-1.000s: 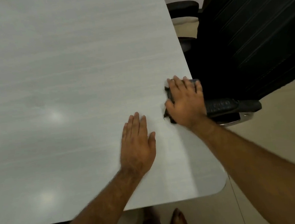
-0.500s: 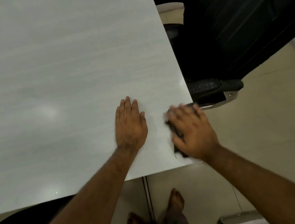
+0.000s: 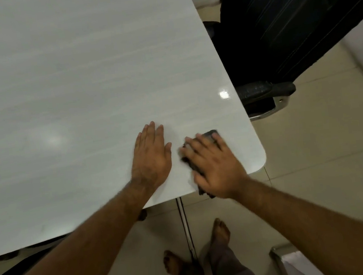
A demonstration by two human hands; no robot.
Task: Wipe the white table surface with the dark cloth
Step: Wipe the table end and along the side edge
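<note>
Near the surface (image 3: 79,81) corner, right hand (image 3: 216,167) presses flat, fingers spread, on dark cloth (image 3: 210,133). Left hand (image 3: 150,158) rests flat beside it, fingers together.

Dim, flat indoor light with a greenish-grey cast. Two reflections of overhead lamps on the glossy white bench (image 3: 79,81): one small, hard and bright near the right edge, one soft and diffuse further left. Faint, soft shadows only, close under the left hand (image 3: 151,156) and right hand (image 3: 215,165). Motion blur on the right hand's fingers and on the dark cloth (image 3: 209,134) beneath them; sharper on the left hand. Black chair (image 3: 287,23) crushed to near-solid dark, little detail beyond thin highlights. Wide-angle distortion toward the borders, forearms swollen at the lower corners, bench edges bowed. Slight softness and compression smear throughout, floor tiles (image 3: 312,145) pale and low in contrast.
</note>
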